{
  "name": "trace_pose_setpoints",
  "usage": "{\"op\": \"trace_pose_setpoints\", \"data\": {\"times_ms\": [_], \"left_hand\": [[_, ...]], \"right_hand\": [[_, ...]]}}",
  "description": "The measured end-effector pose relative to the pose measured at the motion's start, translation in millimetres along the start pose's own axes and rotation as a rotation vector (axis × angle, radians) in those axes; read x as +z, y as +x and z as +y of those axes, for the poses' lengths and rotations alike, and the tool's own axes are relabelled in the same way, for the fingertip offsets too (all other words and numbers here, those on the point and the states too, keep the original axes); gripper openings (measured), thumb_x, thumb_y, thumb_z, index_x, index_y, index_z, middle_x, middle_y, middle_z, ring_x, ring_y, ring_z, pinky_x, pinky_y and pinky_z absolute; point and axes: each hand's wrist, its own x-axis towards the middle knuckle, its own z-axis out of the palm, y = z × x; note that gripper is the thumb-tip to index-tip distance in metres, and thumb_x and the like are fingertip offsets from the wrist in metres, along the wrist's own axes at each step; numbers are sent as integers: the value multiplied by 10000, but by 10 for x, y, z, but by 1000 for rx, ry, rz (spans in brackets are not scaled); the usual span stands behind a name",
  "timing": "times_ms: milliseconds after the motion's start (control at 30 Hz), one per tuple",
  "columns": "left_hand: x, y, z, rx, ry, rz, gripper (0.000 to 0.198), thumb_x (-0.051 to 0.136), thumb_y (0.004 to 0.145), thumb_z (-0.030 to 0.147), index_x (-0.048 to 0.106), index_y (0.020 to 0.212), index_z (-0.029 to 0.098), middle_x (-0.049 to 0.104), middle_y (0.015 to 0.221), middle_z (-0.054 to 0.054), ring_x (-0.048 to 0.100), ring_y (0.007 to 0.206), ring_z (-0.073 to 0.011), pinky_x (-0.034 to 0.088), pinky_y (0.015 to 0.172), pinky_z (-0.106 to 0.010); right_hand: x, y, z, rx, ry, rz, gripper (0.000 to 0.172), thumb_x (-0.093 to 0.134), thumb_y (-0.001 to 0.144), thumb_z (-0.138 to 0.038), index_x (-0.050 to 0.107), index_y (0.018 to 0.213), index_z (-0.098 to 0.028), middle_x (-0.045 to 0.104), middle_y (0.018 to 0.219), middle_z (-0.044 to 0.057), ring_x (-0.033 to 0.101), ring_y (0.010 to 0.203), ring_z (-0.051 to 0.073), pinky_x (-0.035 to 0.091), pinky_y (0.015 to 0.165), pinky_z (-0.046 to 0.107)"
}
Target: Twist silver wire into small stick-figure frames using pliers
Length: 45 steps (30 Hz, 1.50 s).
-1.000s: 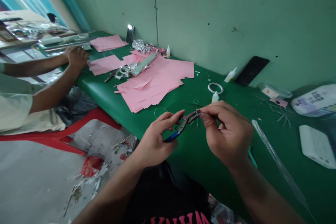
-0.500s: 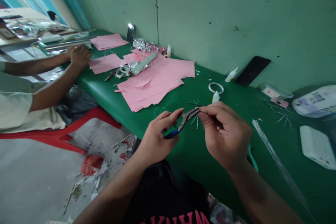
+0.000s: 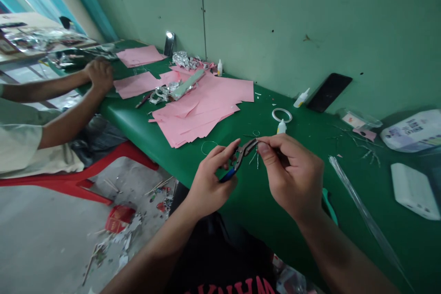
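Left hand [image 3: 209,183] wraps the blue-handled pliers [image 3: 228,174] in the palm, nose up and toward the right. Right hand [image 3: 292,177] has thumb and index pressed together right at the pliers' nose, apparently pinching a fine wire [image 3: 254,158]. Hedge: the strand is too thin at this view to confirm it's gripped, and the jaws look nearly closed, but I can't read the gap.

Both hands are up over the green worktop [image 3: 241,206], knuckles close, so the working length is short. That's the right setup: short free wire, less wobble, tighter control. Keep the pinch close to the nose and let the left wrist do the turning, not the fingertips. Keep the pliers' grip firm but not crushing, since hard clamping can nick wire this thin.

Nearby: a wire loop [image 3: 209,148] on the worktop just beyond the left hand, a small glue bottle [image 3: 281,127] and a white ring [image 3: 281,115] just past the right hand, and clear rods [image 3: 361,209] off to the right. Pink paper sheets [image 3: 196,119] and crumpled foil [image 3: 182,59] sit farther along. A co-worker's hands [image 3: 99,76] rest at the far end, well apart.
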Motion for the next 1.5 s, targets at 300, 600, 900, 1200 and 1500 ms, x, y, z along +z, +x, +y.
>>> {"op": "trace_pose_setpoints", "data": {"times_ms": [300,600,900,1200,1500], "left_hand": [[-77,25,-54,98,108,56,789,487,659,-37,479,1395,244,554,977,-25,532,854,-136,463,761,-268],[-125,-36,-183,-182,397,-104,524,591,863,335,516,1366,209,608,1012,-68,602,802,-180,486,696,-309],[470,84,-412,-337,880,-108,570,603,876,366,483,1345,67,576,1139,-188,572,1025,-327,503,798,-399],[483,255,-528,-301,886,-24,578,553,888,498,539,1296,89,602,1144,-191,521,1076,-364,439,878,-496],[-311,289,-958,-245,941,-165,190,519,912,270,639,1047,207,630,1064,-103,563,1012,-292,416,841,-417]], "right_hand": [[-14,11,-35,-50,-28,-22,136,579,882,-123,674,819,-196,676,764,24,630,704,158,499,602,279],[-172,140,172,-21,-181,81,76,644,858,-169,714,883,-187,717,815,32,657,724,153,518,636,275],[-339,215,316,82,-226,74,107,659,855,-289,735,891,-223,738,802,28,681,689,177,526,569,294],[-438,313,513,46,-410,-23,57,677,828,-214,731,835,-229,735,759,25,669,655,187,512,579,307],[-340,277,525,65,-386,-82,53,669,838,-232,722,834,-234,723,739,16,655,630,181,487,538,292]]}}
